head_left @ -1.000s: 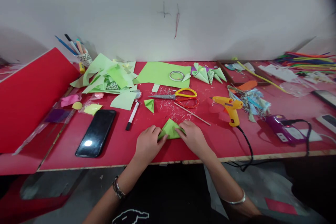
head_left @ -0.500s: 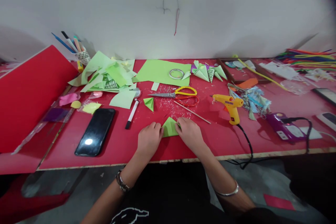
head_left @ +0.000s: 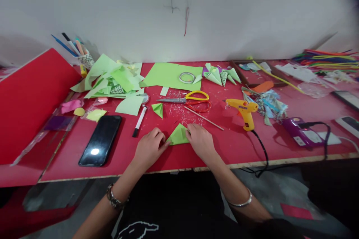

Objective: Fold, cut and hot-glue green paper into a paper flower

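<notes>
A piece of light green paper, folded to a triangle, lies flat on the red table with its point away from me. My right hand grips its right side, fingers bent over the edge. At the left corner, my left hand holds the paper down with its thumb, the other fingers curled. Just beyond lies a smaller folded green triangle. Scissors with yellow and red handles, a thin wooden stick and a white marker with a black cap lie around it.
On the left are a phone, green paper scraps and a red board. A yellow glue gun with a cord, a purple power box and folded cones are on the right and behind. White shreds litter the table.
My left hand has slid left and loosened, uncovering more of the green paper's left side. The right hand keeps its grip. The whole view has shifted slightly.
</notes>
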